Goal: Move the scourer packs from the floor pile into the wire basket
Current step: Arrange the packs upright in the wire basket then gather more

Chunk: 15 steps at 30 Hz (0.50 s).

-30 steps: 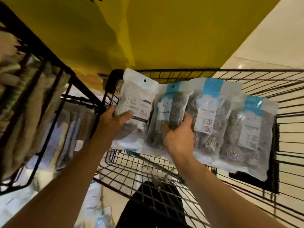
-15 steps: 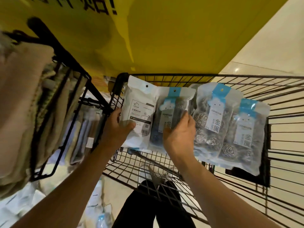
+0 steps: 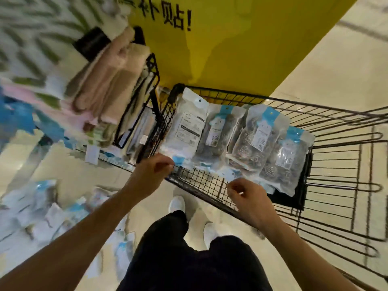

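Several clear scourer packs (image 3: 256, 141) with blue header cards lie side by side in the black wire basket (image 3: 327, 127), leaning against its far left end. The leftmost pack (image 3: 184, 129) shows its white back. My left hand (image 3: 151, 173) hovers at the basket's near rim, fingers loosely curled just short of that pack's lower edge and holding nothing. Over the basket's near wall, my right hand (image 3: 247, 196) is also loosely curled and empty. More packs lie blurred in the floor pile (image 3: 52, 211) at the lower left.
A second black wire basket (image 3: 153, 80) on the left holds folded beige and pink towels (image 3: 109, 80). A yellow sign (image 3: 231, 49) stands behind both baskets. My black trousers and white shoes (image 3: 177, 204) stand on the pale tiled floor below the basket.
Both hands let go of the packs and drew back toward me. The packs now rest in the basket, and the camera has tilted down to show the floor pile.
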Each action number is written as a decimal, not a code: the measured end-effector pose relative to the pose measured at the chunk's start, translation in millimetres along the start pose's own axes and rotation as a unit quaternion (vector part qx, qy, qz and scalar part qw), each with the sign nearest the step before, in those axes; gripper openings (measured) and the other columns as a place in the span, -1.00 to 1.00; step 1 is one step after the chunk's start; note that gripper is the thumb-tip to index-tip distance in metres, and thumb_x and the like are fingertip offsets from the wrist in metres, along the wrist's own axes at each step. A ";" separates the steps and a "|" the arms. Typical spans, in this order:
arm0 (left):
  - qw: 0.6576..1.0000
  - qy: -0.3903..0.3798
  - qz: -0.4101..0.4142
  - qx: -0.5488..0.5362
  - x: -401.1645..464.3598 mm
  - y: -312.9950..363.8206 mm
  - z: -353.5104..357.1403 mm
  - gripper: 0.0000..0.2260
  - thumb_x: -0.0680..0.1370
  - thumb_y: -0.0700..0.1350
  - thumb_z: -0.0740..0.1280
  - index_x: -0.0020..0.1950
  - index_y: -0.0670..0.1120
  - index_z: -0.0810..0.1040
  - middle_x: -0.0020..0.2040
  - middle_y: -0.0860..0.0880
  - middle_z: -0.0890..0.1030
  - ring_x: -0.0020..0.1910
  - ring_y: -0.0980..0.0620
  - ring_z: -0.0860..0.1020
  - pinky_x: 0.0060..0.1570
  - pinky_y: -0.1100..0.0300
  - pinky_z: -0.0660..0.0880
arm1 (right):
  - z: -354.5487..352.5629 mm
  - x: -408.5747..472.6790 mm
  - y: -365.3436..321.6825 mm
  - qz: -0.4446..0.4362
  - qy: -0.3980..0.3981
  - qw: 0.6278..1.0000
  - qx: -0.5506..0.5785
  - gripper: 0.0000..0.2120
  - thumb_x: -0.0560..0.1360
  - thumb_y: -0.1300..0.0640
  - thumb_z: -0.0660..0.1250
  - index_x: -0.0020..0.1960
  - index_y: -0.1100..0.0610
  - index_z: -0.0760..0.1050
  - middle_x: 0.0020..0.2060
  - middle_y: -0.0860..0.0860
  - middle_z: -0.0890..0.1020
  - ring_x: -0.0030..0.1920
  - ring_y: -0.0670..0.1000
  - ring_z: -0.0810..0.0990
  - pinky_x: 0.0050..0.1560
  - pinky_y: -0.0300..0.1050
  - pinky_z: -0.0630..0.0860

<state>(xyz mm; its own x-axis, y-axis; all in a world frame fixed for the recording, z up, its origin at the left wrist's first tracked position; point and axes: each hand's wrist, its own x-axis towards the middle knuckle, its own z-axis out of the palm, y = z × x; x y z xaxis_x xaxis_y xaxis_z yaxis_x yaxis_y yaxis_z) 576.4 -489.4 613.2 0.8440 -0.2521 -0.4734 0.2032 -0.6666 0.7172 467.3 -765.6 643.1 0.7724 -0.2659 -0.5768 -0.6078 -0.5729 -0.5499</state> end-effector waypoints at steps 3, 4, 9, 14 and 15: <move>0.995 0.038 -0.086 -0.024 -50.2 -15.4 11.9 -0.92 0.53 0.07 0.43 0.00 0.25 0.64 -0.10 0.22 0.72 -0.06 0.18 0.69 0.06 0.10 0.61 | -8.6 -19.2 17.5 -0.028 -0.037 0.999 -0.023 -0.91 0.63 0.09 0.39 0.07 -0.07 0.64 -0.05 -0.14 0.69 -0.06 -0.19 0.63 -0.05 -0.23 0.57; 0.992 0.052 -0.100 -0.048 -67.4 -19.8 18.3 -0.90 0.48 0.12 0.41 -0.02 0.28 0.64 -0.10 0.21 0.72 -0.04 0.10 0.70 0.11 0.04 0.62 | -10.9 -24.8 24.1 -0.044 -0.041 0.998 -0.033 -0.91 0.64 0.08 0.39 0.08 -0.09 0.64 -0.04 -0.16 0.68 -0.05 -0.21 0.61 -0.06 -0.26 0.52; 0.974 0.105 -0.161 -0.116 -152.1 -16.6 63.6 -0.86 0.60 -0.12 0.40 -0.04 0.14 0.64 -0.05 -0.01 0.74 -0.08 0.02 0.68 0.01 0.07 0.58 | -26.0 -41.7 55.4 -0.097 -0.065 0.991 -0.059 -0.83 0.62 0.12 0.40 -0.03 -0.15 0.62 -0.07 -0.22 0.67 -0.06 -0.19 0.62 -0.07 -0.22 0.47; 0.967 0.122 -0.186 -0.125 -225.8 -1.2 116.8 -0.88 0.58 -0.02 0.35 -0.09 0.22 0.59 -0.05 0.14 0.70 -0.02 0.06 0.66 0.09 0.07 0.58 | -29.7 -57.1 83.8 -0.117 -0.103 0.985 -0.074 -0.81 0.61 0.16 0.41 -0.08 -0.13 0.62 -0.07 -0.08 0.71 -0.06 -0.07 0.64 -0.10 -0.17 0.45; 0.967 0.128 -0.187 -0.121 -239.5 1.0 125.5 -0.82 0.61 -0.07 0.36 -0.10 0.23 0.57 -0.06 0.15 0.68 -0.03 0.08 0.65 0.09 0.09 0.58 | -29.6 -59.4 85.7 -0.125 -0.101 0.984 -0.077 -0.83 0.61 0.16 0.41 -0.06 -0.10 0.63 -0.06 -0.08 0.70 -0.08 -0.11 0.62 -0.13 -0.20 0.44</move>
<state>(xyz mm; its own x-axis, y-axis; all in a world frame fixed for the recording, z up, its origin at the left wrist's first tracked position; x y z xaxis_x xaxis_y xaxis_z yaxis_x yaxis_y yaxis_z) 312.2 -517.8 663.2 0.7782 0.1762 -0.6028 0.6014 -0.4856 0.6344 374.8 -821.8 648.2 0.8325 0.0482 -0.5520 -0.3568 -0.7156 -0.6005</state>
